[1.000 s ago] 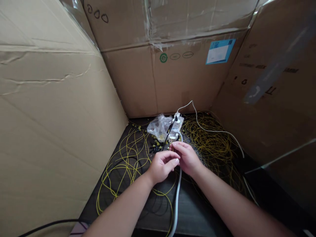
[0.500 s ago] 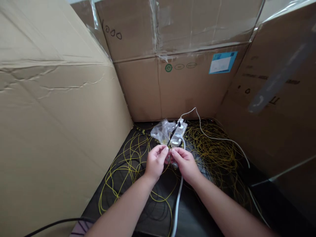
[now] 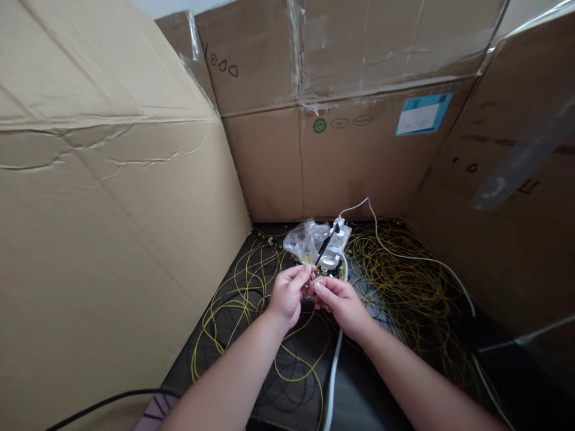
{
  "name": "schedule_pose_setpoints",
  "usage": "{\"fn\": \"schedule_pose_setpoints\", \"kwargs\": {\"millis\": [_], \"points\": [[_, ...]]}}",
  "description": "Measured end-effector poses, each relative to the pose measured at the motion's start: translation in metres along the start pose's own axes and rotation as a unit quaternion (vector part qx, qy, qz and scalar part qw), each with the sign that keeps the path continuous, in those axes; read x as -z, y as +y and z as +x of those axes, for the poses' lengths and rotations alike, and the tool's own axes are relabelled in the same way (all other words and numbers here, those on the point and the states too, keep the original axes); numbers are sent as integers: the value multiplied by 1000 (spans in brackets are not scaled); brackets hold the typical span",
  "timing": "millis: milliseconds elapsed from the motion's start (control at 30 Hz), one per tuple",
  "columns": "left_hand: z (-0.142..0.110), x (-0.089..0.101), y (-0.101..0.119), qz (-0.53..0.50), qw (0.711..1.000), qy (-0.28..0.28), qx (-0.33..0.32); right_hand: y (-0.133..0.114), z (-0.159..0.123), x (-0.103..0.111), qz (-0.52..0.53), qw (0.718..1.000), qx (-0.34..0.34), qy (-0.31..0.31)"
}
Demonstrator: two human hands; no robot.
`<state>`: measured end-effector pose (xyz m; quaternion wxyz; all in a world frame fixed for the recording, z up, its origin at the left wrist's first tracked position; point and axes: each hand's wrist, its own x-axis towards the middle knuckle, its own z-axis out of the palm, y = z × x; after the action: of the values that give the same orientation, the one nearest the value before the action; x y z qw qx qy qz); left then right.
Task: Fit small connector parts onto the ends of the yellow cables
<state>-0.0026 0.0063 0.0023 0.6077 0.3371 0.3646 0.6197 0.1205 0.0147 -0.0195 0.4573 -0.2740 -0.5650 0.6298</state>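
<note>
My left hand (image 3: 287, 294) is closed in a pinch, thumb against fingertips, on a thin yellow cable (image 3: 315, 312). Close beside it, my right hand (image 3: 340, 301) pinches the same cable a little lower, its fingertips almost touching the left ones. Fine detail between the fingers is too small to make out. Just beyond the hands lie a white power strip (image 3: 340, 236) with plugs in it and a crumpled clear plastic bag (image 3: 305, 237). A black plug or adapter (image 3: 326, 245) slants across the strip's left side.
Large cardboard boxes (image 3: 359, 161) wall in the dark work surface (image 3: 287, 407) at the back, left and right. Tangled yellow cables (image 3: 399, 269) pile up on the right, and looser loops (image 3: 245, 287) lie on the left. White cords (image 3: 333, 371) run forward and right.
The view has turned slightly left, so the boxes and power strip sit further right. My right fingertips have shifted a little below the left ones, both hands keeping their pinch.
</note>
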Motion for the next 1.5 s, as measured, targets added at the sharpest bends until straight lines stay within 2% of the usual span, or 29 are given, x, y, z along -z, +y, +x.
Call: {"fn": "schedule_pose_setpoints", "kwargs": {"millis": [167, 333, 400, 533, 767, 867, 1100, 1267, 1500], "points": [[-3, -1, 2, 26, 999, -43, -16, 2, 1, 0, 32, 999, -14, 0], [-8, -2, 8, 133, 981, -104, -96, 1, 2, 1, 144, 986, -21, 83], [-9, -3, 11, 161, 973, -130, -99, -2, 2, 2, 171, 981, -16, 91], [-10, -2, 12, 169, 970, -160, -64, -9, 2, 3, 178, 981, -17, 71], [-7, 4, 3, 154, 973, -169, 31, -16, 3, 3, 241, 965, -95, 34], [-6, 4, 2, 160, 969, -179, 54, -15, 4, 6, 257, 960, -104, 47], [-6, 3, 4, 130, 972, -176, 85, -9, 5, 9, 230, 967, -71, 86], [-6, 5, 2, 136, 966, -187, 116, -12, 3, 8, 210, 971, -107, 47], [-6, 6, 4, 111, 963, -197, 144, -12, 2, 13, 193, 976, -102, -17]]}}
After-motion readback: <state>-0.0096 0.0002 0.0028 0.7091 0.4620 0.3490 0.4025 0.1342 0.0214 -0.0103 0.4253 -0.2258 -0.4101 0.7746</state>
